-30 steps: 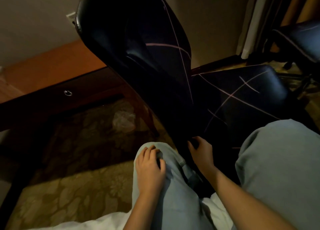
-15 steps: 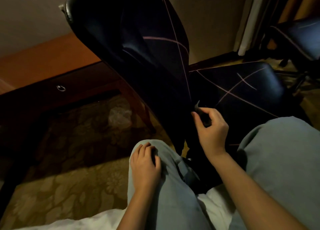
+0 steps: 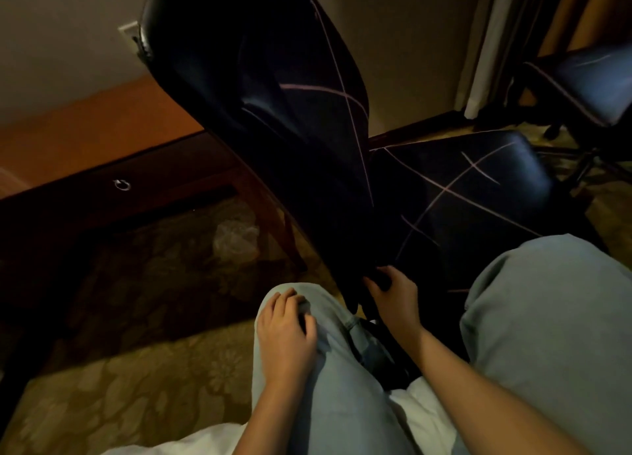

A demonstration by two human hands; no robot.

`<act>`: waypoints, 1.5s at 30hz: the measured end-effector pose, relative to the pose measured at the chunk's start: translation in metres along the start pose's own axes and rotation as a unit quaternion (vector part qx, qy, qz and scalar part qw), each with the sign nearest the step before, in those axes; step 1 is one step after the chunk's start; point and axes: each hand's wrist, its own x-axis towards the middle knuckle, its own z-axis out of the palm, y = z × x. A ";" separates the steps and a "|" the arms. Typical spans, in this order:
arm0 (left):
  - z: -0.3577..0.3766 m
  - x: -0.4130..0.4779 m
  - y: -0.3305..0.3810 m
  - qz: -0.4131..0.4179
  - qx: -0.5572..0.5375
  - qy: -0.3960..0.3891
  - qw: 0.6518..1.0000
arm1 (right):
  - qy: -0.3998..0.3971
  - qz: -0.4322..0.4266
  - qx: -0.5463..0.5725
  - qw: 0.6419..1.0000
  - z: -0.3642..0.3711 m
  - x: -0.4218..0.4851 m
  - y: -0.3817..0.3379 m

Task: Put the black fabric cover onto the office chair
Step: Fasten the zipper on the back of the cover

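Fabric first: the black fabric cover [image 3: 307, 112], crossed with thin pale lines, is drawn over the backrest of the office chair [image 3: 178, 54], which rises at a tilt through the upper centre of the frame. A strip of shiny leather shows bare along the backrest's upper left edge. The same lined cloth lies over the seat [image 3: 513, 167] at centre right.

My right hand [image 3: 393, 300] is low in the middle of the frame, at the foot of the backrest where it meets the seat. Its fingers and thumb curl round a dark fold of the cover and pinch it; the light is too dim to see how much cloth I hold. My left hand [image 3: 285, 331] rests on my left knee, fingers loosely bent on the pale blue jeans [image 3: 325, 369] and holding nothing. My other knee fills the lower right.

A wooden desk [image 3: 85, 140] runs along the left, with a metal ring pull [image 3: 122, 184] on its dark drawer front. Beneath it, on the patterned carpet [image 3: 119, 386], lies a crumpled clear plastic bag [image 3: 236, 239]. A second chair [image 3: 588, 85] with similar lined cloth stands in the upper right. A wall plate [image 3: 128, 32] sits in the upper left, just beside the backrest's edge. White cloth [image 3: 205, 441] shows along the bottom edge.
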 end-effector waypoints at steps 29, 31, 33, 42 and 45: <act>0.005 0.005 -0.012 -0.010 -0.003 0.008 1.000 | -0.056 0.075 0.027 0.995 0.020 -0.004 0.015; 0.006 0.005 -0.013 -0.010 -0.004 0.011 1.000 | -0.044 0.088 0.054 0.994 0.016 -0.003 0.006; 0.006 0.005 -0.015 -0.011 0.002 0.013 1.000 | -0.037 0.085 0.074 0.993 0.015 -0.005 -0.002; 0.006 0.008 -0.017 -0.003 -0.002 0.026 1.000 | -0.138 -0.007 -0.101 0.985 0.020 -0.014 0.004; 0.006 0.008 -0.017 -0.008 0.000 0.020 1.000 | -0.143 -0.019 -0.128 0.981 0.019 -0.010 0.010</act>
